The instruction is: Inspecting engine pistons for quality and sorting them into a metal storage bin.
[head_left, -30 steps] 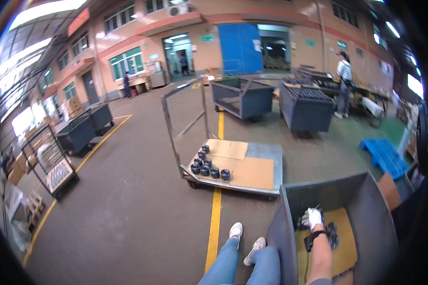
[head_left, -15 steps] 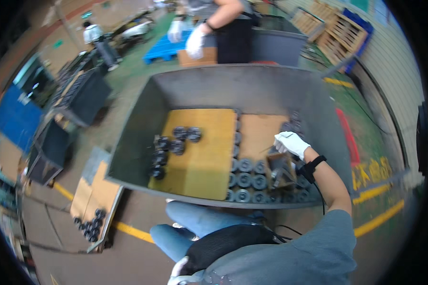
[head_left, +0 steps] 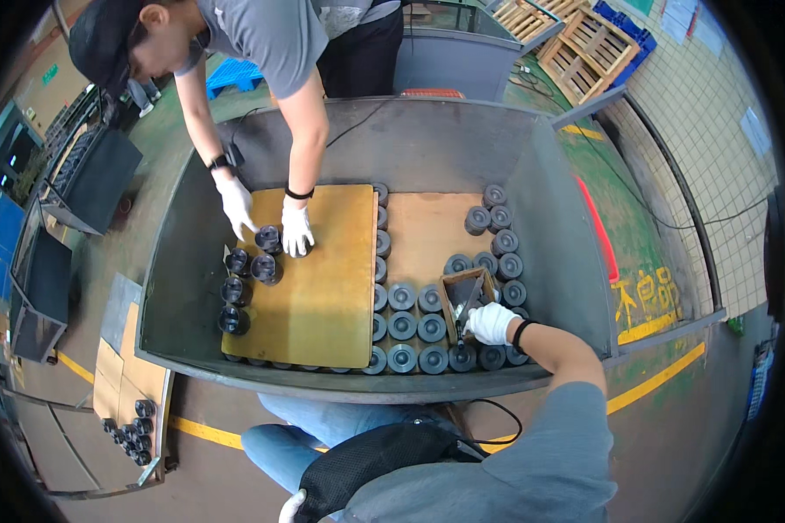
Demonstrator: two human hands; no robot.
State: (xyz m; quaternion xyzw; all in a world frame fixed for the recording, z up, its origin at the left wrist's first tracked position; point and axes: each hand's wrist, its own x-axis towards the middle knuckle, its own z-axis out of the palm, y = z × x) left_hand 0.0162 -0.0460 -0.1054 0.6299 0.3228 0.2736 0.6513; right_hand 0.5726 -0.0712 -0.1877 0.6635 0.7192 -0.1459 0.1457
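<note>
My right hand (head_left: 491,324), in a white glove with a black band at the wrist, is closed at the right side of a small open-topped box (head_left: 446,305). Inside that box lie greyish metal tools (head_left: 467,296); whatever my fingers hold is hidden. The box stands on rows of round grey metal parts (head_left: 402,325), each with a ringed top. At the lower edge, my gloved left hand (head_left: 292,506) hangs beside my body, its fingers largely hidden. All these parts sit in a large grey metal bin (head_left: 340,388).
Across the bin a co-worker's two gloved hands (head_left: 296,228) reach onto a yellow board (head_left: 323,305) among dark glossy cylindrical parts (head_left: 266,268). More dark parts (head_left: 139,431) stand on a low cart (head_left: 113,366) at left. Wooden pallets (head_left: 589,48) lean at the back right.
My right hand has moved down and in to the box. The co-worker has leaned over the bin, with both hands now at the dark parts. My view has shifted.
</note>
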